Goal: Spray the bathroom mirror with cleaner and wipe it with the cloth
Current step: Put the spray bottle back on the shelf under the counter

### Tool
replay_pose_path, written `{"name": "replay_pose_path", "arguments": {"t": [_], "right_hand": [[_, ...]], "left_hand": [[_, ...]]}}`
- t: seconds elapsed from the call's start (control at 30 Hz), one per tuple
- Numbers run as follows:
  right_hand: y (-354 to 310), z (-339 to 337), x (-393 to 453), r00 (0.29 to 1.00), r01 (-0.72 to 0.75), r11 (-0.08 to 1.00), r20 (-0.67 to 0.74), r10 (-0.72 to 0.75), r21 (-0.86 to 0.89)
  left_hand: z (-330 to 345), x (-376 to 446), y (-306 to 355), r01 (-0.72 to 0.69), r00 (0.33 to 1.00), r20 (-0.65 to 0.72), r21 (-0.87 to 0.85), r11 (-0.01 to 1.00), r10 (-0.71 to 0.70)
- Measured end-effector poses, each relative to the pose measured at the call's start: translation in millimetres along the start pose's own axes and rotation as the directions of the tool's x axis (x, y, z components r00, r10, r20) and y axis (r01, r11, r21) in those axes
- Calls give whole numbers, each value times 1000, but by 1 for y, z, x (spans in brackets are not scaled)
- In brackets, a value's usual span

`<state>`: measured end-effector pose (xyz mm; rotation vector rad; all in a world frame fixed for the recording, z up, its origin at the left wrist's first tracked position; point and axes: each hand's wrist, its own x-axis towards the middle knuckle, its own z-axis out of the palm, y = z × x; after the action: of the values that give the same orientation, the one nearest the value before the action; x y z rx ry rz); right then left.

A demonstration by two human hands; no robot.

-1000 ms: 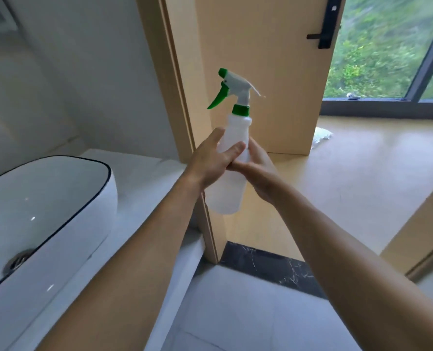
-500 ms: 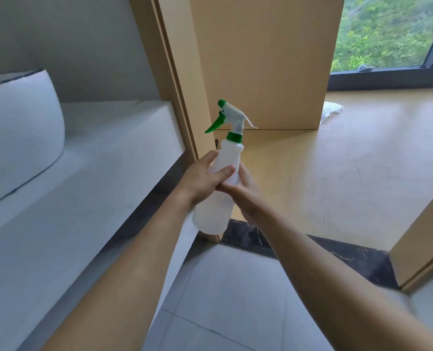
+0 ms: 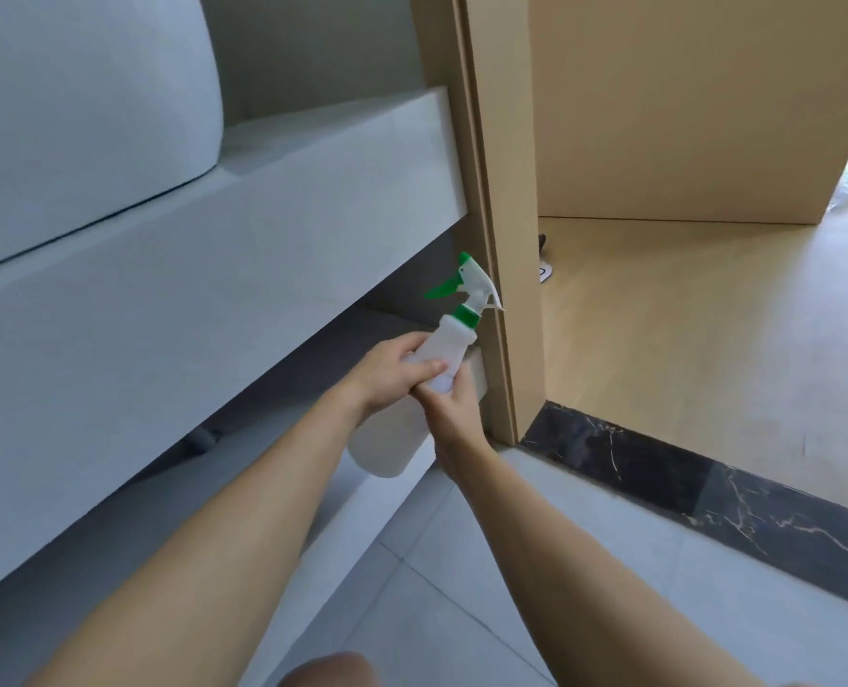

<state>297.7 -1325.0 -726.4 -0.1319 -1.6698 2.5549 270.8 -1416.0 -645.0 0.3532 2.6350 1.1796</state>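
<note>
The white vanity surface (image 3: 243, 230) fills the upper left with the white basin (image 3: 79, 116) sitting on it, its right end butting the tan door frame (image 3: 501, 240). Low, below that surface's front edge and near its right end, both hands hold the white spray bottle (image 3: 441, 349), tilted, green trigger toward the surface. Left hand (image 3: 392, 374) fingers wrap its middle; right hand (image 3: 454, 404) grips from beneath.

White basin (image 3: 79, 116) on counter (image 3: 174, 290) beside wooden doorframe (image 3: 501, 240).
</note>
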Motion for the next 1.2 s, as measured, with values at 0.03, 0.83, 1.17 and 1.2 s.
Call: {"name": "replay_pose_path", "arguments": {"t": [0.03,0.83,1.17,1.2], "right_hand": [[5,6,2,1000,-23,1000,13,23,12],[50,92,57,855,-29,950,484,185,-312],[57,113,54,745,153,889,642,183,-431],[59,114,54,745,162,883,642,184,-441]], "left_hand": [[-3,0,-7,28,999,-16,8,1000,-27],[-10,-62,-145,222,764,-546,-278,935,-344],[-8,-70,-172,255,620,-654,-355,899,-434],[-8,-69,-174,257,621,-650,-360,897,-438]]}}
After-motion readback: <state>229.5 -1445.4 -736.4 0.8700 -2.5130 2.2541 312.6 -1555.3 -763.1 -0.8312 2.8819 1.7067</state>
